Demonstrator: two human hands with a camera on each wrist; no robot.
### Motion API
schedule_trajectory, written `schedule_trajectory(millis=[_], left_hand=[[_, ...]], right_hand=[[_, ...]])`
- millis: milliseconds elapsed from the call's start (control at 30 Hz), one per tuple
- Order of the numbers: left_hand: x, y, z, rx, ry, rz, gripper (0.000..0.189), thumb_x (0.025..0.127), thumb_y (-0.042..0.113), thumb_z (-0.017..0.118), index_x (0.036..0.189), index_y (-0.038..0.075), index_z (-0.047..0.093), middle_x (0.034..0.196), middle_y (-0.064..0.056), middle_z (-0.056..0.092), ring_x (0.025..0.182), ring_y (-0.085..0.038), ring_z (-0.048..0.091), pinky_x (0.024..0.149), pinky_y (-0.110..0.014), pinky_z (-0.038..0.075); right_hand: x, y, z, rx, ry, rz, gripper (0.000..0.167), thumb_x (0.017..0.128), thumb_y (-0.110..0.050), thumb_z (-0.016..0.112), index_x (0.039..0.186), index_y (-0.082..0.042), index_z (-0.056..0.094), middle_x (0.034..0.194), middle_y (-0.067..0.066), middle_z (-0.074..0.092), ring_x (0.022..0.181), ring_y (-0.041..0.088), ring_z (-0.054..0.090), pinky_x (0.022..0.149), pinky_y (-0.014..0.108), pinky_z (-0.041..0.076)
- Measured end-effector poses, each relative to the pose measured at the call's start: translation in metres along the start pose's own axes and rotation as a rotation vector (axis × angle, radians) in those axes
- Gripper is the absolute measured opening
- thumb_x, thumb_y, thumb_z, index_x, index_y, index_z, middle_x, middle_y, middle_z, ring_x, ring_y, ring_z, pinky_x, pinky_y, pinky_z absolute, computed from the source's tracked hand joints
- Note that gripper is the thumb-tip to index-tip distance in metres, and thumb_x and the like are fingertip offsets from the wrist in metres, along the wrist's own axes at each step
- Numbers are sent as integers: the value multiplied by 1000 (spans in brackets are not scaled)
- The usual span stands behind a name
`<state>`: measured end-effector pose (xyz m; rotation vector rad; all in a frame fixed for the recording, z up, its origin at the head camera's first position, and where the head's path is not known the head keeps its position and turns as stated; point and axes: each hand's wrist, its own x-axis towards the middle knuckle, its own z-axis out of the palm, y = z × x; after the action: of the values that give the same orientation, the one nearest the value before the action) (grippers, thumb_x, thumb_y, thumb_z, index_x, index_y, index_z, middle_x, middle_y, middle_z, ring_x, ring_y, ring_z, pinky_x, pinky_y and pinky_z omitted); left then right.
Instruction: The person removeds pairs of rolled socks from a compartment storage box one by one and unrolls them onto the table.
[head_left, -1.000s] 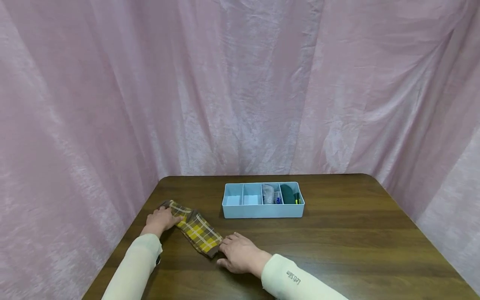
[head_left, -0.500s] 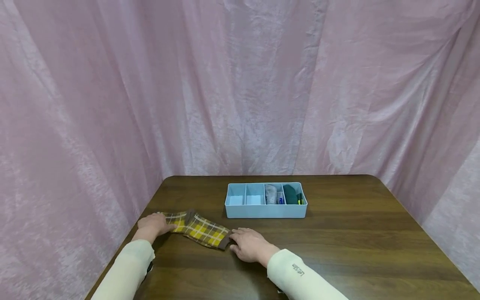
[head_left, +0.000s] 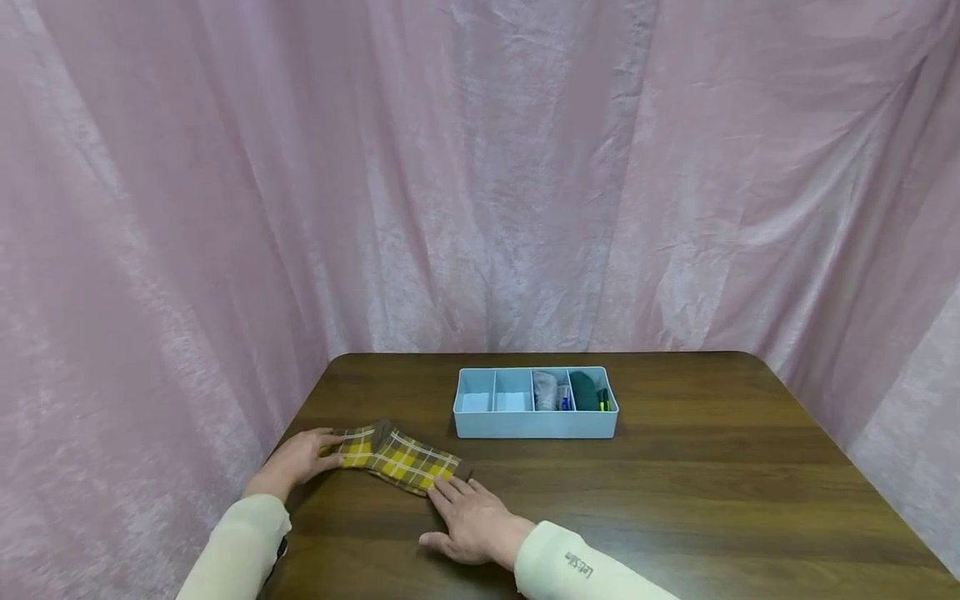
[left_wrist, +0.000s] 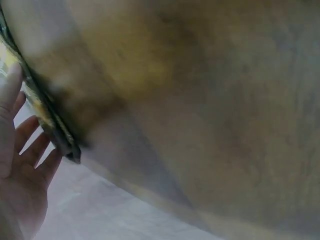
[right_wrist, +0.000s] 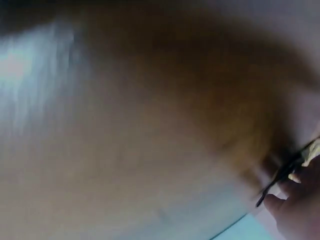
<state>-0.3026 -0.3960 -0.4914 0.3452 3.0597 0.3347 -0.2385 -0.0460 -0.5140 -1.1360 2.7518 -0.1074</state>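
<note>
A yellow and brown plaid sock lies flat on the wooden table, its brown heel at the far edge and its brown cuff to the right. My left hand touches the toe end with relaxed, extended fingers. In the left wrist view, the spread fingers of the left hand meet the edge of the sock. My right hand rests its straight fingertips on the cuff end, thumb held apart. Only part of the right hand shows at the right wrist view's corner, beside the sock's edge.
Behind the sock stands a light blue divided box. Its two left compartments show bare bottoms; the others hold a grey bundle and a dark green bundle, with small items beside them. A pink curtain hangs behind the table.
The sock has turned from a steep diagonal to lie more level. My left hand has drawn back slightly left; the right hand has shifted onto the cuff, its fingers spreading.
</note>
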Motion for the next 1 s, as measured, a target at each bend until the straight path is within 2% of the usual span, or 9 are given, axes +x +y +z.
schedule_trajectory(millis=[167, 333, 600, 800, 1000], left_hand=[[0, -5, 4, -36, 13, -37, 56, 91, 39, 70, 133, 3, 63, 142, -30, 47, 129, -54, 41, 103, -64, 33], [0, -5, 4, -51, 25, -42, 55, 90, 39, 72, 131, 3, 64, 140, -31, 49, 128, -55, 42, 103, -64, 34], [-8, -6, 7, -59, 11, -95, 55, 91, 37, 72, 134, 4, 63, 142, -30, 48, 129, -53, 41, 103, -63, 34], [-18, -8, 9, -29, 38, -48, 53, 90, 35, 72, 131, 1, 64, 137, -31, 51, 126, -52, 46, 101, -62, 37], [-32, -13, 11, -41, 100, 22, 44, 90, 27, 73, 122, -3, 68, 127, -30, 59, 119, -51, 52, 99, -61, 39]], right_hand=[[1, 8, -8, -5, 2, 40, 70, 100, -64, 33, 155, -20, 35, 160, -4, 31, 146, 17, 29, 116, 40, 25], [2, 16, -11, -13, 15, 29, 67, 101, -62, 35, 154, -22, 37, 159, -5, 32, 145, 18, 30, 116, 42, 26], [9, 24, -8, -4, 17, 16, 67, 101, -61, 35, 154, -20, 39, 159, -3, 32, 146, 19, 29, 116, 42, 26], [14, 32, -9, 30, 2, 36, 65, 102, -59, 36, 155, -21, 37, 160, -5, 30, 147, 18, 26, 116, 45, 24], [17, 37, -10, 31, 12, 49, 64, 102, -58, 37, 155, -22, 35, 161, -7, 28, 148, 17, 24, 117, 47, 22]])
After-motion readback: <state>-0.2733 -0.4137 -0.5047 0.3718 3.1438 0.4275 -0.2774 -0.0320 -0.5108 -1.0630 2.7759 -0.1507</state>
